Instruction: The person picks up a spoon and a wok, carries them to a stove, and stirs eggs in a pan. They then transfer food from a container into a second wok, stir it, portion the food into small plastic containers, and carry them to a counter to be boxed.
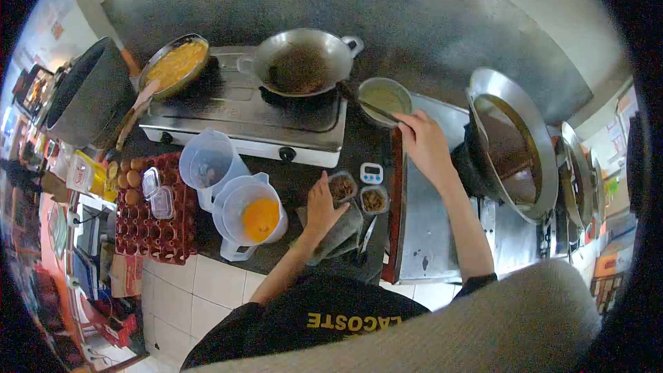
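My right hand [423, 144] is closed round the handle of a long, thin utensil with a dark, broad end [347, 91]. It reaches across a round bowl of pale yellowish liquid [385, 96], its dark end close to the right rim of a wok [297, 62] on the stove. My left hand [320, 208] curls along the left and front sides of a small clear plastic tub of brown bits [341, 187], thumb and fingers at its edges. A second tub with similar contents [373, 199] stands just to the right, below a white and blue timer [371, 173].
Left of my hands stand two plastic jugs, one with orange-yellow liquid [261, 220]. Beyond them are egg trays [155, 235] with several eggs. A pan of yellow food [178, 62] tilts on the stove's left side. Large woks [514, 145] occupy the right. A knife [369, 233] lies near the counter's front.
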Action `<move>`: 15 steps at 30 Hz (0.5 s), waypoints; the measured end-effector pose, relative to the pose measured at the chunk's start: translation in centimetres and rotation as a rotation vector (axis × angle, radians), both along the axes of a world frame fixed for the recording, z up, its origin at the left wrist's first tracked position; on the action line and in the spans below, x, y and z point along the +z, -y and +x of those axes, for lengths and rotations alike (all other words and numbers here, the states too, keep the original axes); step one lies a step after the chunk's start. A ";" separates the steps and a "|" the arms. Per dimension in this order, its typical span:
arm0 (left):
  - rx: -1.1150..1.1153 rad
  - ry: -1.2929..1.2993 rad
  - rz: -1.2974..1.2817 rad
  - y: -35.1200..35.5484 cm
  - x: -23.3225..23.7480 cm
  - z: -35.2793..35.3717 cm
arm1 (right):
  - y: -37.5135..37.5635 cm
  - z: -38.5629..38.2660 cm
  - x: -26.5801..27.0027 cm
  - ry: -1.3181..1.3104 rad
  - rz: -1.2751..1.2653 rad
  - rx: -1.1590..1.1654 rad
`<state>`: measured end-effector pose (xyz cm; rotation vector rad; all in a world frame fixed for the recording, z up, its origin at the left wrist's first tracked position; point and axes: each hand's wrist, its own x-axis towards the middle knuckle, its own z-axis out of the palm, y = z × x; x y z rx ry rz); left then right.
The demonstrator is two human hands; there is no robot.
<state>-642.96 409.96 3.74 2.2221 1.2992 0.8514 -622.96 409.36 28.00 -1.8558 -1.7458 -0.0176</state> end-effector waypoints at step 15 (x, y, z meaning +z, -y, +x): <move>0.117 0.487 0.036 -1.9 6.9 -0.9 | -18.1 -1.1 -1.2 0.713 -0.168 0.108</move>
